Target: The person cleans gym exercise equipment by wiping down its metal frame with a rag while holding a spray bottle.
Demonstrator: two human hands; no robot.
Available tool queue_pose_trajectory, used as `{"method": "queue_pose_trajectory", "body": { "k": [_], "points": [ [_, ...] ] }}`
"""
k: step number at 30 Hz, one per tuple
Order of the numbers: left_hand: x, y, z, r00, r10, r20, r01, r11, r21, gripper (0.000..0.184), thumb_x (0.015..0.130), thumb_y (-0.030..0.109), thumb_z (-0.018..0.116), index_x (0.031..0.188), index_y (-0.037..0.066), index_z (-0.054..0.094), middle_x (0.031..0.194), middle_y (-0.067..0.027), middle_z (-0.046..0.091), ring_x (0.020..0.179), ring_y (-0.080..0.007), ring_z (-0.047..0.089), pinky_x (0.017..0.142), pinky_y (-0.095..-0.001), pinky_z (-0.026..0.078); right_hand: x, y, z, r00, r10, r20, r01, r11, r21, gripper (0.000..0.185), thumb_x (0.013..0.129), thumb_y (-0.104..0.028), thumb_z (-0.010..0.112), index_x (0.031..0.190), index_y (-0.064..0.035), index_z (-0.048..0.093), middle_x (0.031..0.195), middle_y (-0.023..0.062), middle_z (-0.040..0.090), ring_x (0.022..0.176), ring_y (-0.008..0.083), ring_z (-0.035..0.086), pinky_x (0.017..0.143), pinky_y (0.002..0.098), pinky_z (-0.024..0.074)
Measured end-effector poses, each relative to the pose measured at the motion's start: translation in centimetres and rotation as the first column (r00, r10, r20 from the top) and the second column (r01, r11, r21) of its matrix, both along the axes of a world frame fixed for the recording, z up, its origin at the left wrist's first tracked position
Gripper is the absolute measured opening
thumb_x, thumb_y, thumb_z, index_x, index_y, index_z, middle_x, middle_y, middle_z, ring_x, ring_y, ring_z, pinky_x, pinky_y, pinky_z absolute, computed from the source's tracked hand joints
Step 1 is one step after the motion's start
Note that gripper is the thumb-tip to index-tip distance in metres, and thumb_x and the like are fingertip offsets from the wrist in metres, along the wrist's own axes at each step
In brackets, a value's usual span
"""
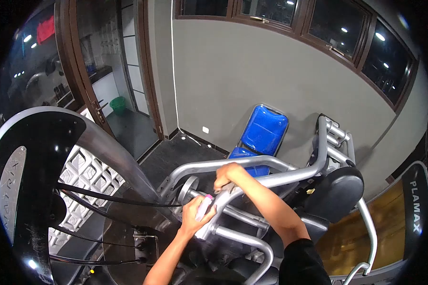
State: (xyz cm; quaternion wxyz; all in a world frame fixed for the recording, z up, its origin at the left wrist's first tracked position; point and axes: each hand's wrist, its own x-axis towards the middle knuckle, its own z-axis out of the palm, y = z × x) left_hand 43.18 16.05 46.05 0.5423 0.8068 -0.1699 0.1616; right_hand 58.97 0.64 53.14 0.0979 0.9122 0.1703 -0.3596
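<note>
My left hand (193, 216) is wrapped around a small pale bottle-like object (204, 208) with a pink top. It is held against the silver frame tube (218, 209) of a gym machine. Just above and to the right, my right hand (227, 176) is closed at the upper part of the same frame. A bit of greyish-brown material, perhaps a cloth, shows beneath its fingers, but most of it is hidden. A round silver weight peg (189, 187) sticks out to the left of both hands.
A black machine column (38, 142) with cables stands at left. Behind the frame are a blue padded bench (265, 128) and a grey wall (271, 66). Black pads (335, 192) and curved silver handles (368, 228) lie to the right. A green bin (118, 104) stands beyond the doorway.
</note>
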Motion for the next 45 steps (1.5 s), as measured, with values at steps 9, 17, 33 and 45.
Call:
{"method": "queue_pose_trajectory", "body": {
  "k": [9,17,33,45],
  "points": [
    [-0.1,0.1,0.3,0.999,-0.023,0.037,0.023,1.000,0.005,0.029,0.077,0.022,0.081,0.090,0.002,0.064,0.077,-0.0137,0.061,0.066,-0.0304,0.063,0.061,-0.0376,0.050,-1.4,-6.2,2.9,0.973,-0.153,0.175,0.131,0.983,0.130,0.054,0.071,-0.056,0.068,0.098,-0.0111,0.078,0.099,0.0131,0.075,0.095,0.0295,0.072,0.080,0.0462,0.0557],
    [0.2,0.0,0.5,0.998,-0.055,-0.003,0.055,0.998,-0.021,0.027,0.077,0.019,0.081,0.090,0.002,0.064,0.076,-0.0131,0.061,0.065,-0.0300,0.062,0.061,-0.0379,0.050,-14.0,-7.7,0.2,0.732,-0.138,0.668,-0.324,0.791,0.519,0.047,0.078,-0.031,0.073,0.124,-0.0243,0.067,0.134,0.0154,0.056,0.110,0.0372,0.061,0.088,0.0466,0.0553],
    [1.1,-2.3,1.8,0.984,0.174,-0.041,-0.167,0.976,0.143,0.022,0.081,0.021,0.074,0.084,0.004,0.060,0.072,-0.0166,0.060,0.062,-0.0341,0.061,0.059,-0.0420,0.047,-16.7,-10.6,-8.6,0.465,-0.321,0.825,-0.423,0.738,0.526,0.054,0.064,-0.023,0.086,0.116,-0.0259,0.072,0.093,0.0057,0.061,0.086,0.0249,0.063,0.064,0.0383,0.0565],
    [2.4,-4.1,1.5,0.951,0.305,0.059,-0.307,0.951,0.035,0.023,0.081,0.014,0.074,0.079,0.004,0.054,0.067,-0.0154,0.056,0.057,-0.0310,0.058,0.056,-0.0375,0.045,-16.6,-8.2,-14.1,0.324,-0.698,0.638,-0.448,0.481,0.754,0.048,0.057,-0.012,0.088,0.102,-0.0185,0.073,0.092,0.0116,0.061,0.076,0.0320,0.066,0.061,0.0403,0.0542]
  ]
}}
